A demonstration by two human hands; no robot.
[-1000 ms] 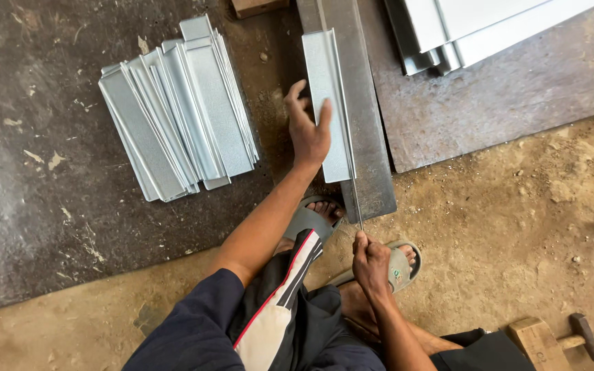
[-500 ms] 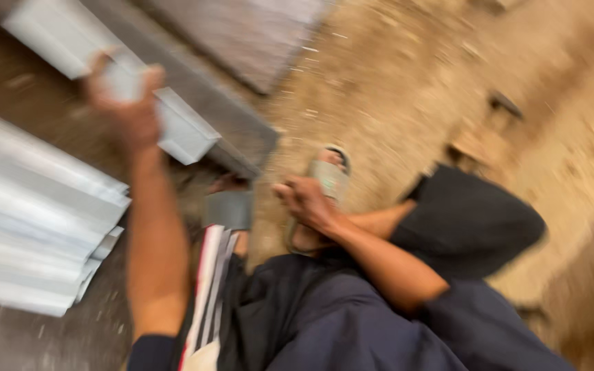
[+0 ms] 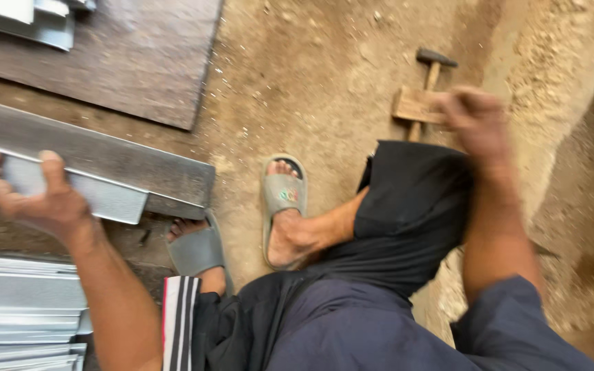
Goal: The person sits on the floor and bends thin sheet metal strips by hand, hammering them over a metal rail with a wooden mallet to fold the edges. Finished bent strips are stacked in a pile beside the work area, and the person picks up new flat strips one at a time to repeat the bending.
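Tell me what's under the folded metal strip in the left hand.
The metal strip lies on a long dark steel bar, which rests on the dirt floor. The left hand covers part of the strip; what lies under the bar is hidden.

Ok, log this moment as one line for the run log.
left hand: grips folded metal strip | right hand: blurred, by wooden mallet | stack of strips: lower left

No packages, signs or screens from where I'm watching.
The only label-like mark I can find is a small multicoloured emblem on the strap of the grey-green rubber sandal.
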